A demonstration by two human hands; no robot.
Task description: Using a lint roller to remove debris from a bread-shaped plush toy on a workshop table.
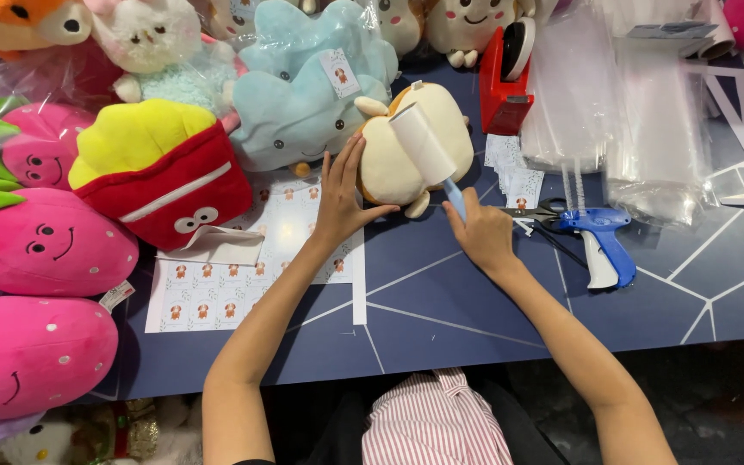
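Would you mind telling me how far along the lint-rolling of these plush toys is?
Done: cannot be told; no toy looks visibly finished or bagged.
In hand: the left hand steadies the cream plush toy while the right hand runs the lint roller over it.
Left, probably: the red-and-yellow fries plush, the blue plush and the pink strawberry plushes lie unbagged; clear bags and the blue tagging gun lie idle.

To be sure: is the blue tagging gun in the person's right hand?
No, the tagging gun lies on the table; the right hand holds a lint roller.

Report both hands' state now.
Left hand: open, steadying the cream plush toy.
Right hand: closed on the lint roller.
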